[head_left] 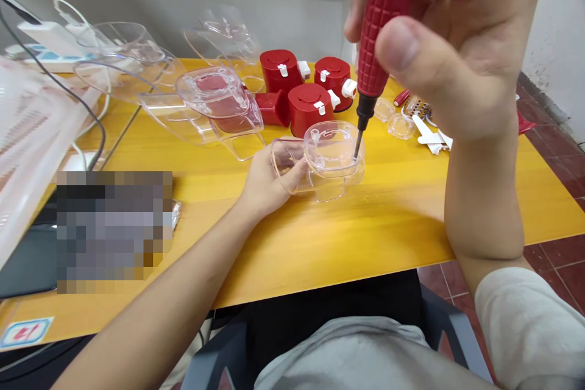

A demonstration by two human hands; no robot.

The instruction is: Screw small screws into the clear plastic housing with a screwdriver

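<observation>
My left hand [267, 186] grips a transparent plastic container [331, 161] from the side, with its fingers around the near wall. My right hand [439, 42] holds a red-handled precision screwdriver [381, 30] upright above it. The screwdriver's thin metal shaft [359, 143] reaches down, and its tip sits inside the container near the right rim. Behind them stand several red plastic lids [308, 108] with white clips. Small transparent parts [400, 127], a metal grater piece [415, 108] and white plastic pieces [429, 137] lie just beyond my right wrist.
Several transparent plastic containers [214, 97] lie heaped at the back left of the yellow table [379, 219]. A power strip [46, 42], cables and a translucent white sheet [31, 134] sit at the left. A pixelated patch [114, 225] hides something there.
</observation>
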